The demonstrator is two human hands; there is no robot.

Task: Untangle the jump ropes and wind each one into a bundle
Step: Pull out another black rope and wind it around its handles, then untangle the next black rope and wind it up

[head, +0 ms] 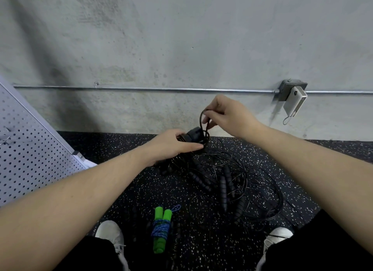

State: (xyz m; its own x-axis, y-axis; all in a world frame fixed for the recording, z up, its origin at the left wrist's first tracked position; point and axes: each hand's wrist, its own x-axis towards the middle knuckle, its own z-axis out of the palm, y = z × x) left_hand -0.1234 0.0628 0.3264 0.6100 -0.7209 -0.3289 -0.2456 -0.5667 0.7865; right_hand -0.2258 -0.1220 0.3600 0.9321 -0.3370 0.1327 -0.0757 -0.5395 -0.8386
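Two hands: left hand [171, 145] clutches black handle [194, 133]; right hand [226, 115] pinches cord loop [201, 119]; perhaps five loose handles [223, 190].

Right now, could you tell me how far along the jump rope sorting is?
One is done: the green-handled jump rope with blue cord lies wound on the floor. In hand: the left hand grips a black handle bundle while the right hand pinches a cord loop. Left: the tangled black ropes.
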